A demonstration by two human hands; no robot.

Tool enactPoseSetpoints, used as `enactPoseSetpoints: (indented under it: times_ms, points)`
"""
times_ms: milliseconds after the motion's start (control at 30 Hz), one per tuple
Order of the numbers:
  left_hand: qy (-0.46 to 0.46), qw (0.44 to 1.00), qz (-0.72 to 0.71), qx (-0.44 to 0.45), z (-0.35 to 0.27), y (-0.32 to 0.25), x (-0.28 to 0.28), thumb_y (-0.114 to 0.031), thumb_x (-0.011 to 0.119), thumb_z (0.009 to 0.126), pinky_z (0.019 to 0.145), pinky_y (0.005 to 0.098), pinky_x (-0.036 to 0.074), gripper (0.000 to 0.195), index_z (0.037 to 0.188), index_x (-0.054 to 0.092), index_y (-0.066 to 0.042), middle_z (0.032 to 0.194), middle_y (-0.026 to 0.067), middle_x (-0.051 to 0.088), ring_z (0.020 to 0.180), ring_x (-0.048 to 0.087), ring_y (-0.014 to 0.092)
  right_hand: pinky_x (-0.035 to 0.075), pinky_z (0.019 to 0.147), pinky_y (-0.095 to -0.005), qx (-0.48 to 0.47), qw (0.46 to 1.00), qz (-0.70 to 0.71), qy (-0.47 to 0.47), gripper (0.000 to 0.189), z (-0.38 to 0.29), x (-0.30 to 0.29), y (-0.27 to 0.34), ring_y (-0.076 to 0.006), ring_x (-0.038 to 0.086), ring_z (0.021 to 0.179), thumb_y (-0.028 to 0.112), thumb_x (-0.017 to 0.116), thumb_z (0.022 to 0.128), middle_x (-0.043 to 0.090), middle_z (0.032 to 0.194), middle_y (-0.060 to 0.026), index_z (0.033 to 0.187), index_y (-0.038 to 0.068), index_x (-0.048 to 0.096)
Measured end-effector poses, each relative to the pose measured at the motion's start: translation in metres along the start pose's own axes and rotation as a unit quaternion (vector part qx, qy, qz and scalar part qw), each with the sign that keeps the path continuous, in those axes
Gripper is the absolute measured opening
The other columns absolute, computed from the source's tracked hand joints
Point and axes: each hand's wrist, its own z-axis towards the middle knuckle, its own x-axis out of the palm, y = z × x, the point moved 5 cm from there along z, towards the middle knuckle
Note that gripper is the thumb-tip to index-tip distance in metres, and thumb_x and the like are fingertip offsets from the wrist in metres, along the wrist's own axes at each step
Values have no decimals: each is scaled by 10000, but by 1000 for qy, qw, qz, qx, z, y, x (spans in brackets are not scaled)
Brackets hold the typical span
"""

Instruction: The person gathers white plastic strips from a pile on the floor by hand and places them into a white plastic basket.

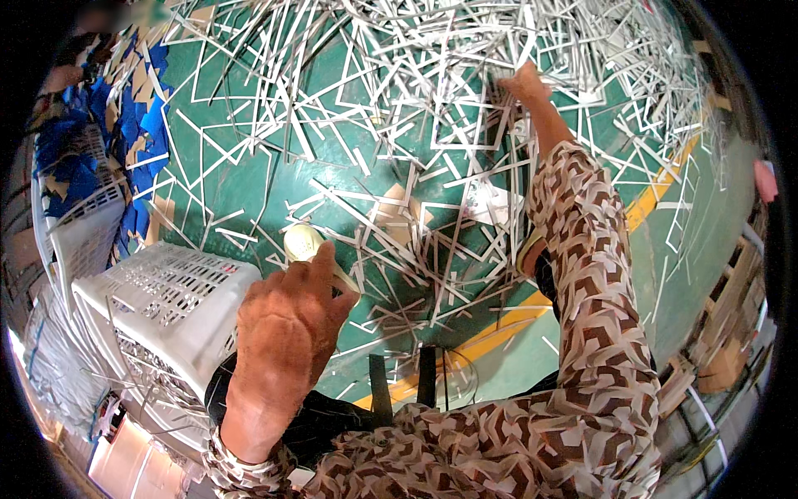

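My right hand reaches out at the end of a stretched arm to a loose pile of thin strips on the floor. A bright white strip rises from its fingers, which appear closed on it. My left hand is close to the camera, back upward, with fingers bent. Its palm is hidden, so I cannot tell whether it holds anything. Just beyond its fingertips shows a pale yellow shoe, partly covered by the hand.
A white perforated plastic basket lies tipped at left, with strips around it. Blue and brown scraps are heaped behind. Strips and a cardboard piece litter the green floor. A yellow line crosses it. Wooden pallets stand at right.
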Motion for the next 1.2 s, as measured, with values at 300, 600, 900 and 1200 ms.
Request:
enactPoseSetpoints:
  times_ms: [300, 600, 900, 1200]
  points:
    - [-46, 998, 34, 35, -29, 1, 12, -245, 616, 790, 624, 371, 445, 428, 1120, 499, 1, 770, 105, 582, 675, 573, 271, 464, 834, -399, -86, 973, 198, 77, 669, -136, 65, 71, -355, 567, 967, 168, 691, 721, 523, 1091, -293, 1210, -79, 308]
    - [-40, 999, -6, 31, -61, 10, 11, -291, 589, 814, 645, 404, 487, 386, 1054, 529, 5, 768, 180, 620, 730, 618, 321, 456, 679, -343, -110, 852, 462, 221, 395, -336, 143, 93, -222, 539, 742, 14, 555, 779, 548, 834, -113, 1135, -24, 388]
    - [-131, 985, -97, 49, -87, 22, -1, -428, 515, 848, 668, 446, 472, 508, 949, 547, 68, 749, 261, 603, 763, 599, 399, 348, 432, -238, -3, 781, 599, 179, 197, -449, -36, 98, -91, 440, 502, 40, 621, 714, 490, 646, -28, 858, 15, 490]
    - [148, 726, -671, 29, -92, -5, 48, -777, 336, 738, 823, 587, 373, 923, 1300, 380, -46, 1141, 225, 522, 940, 549, 336, 377, 442, -198, -184, 887, 422, 19, 345, -565, -143, 96, -56, 473, 515, 112, 628, 730, 528, 674, 1, 1043, -6, 546]
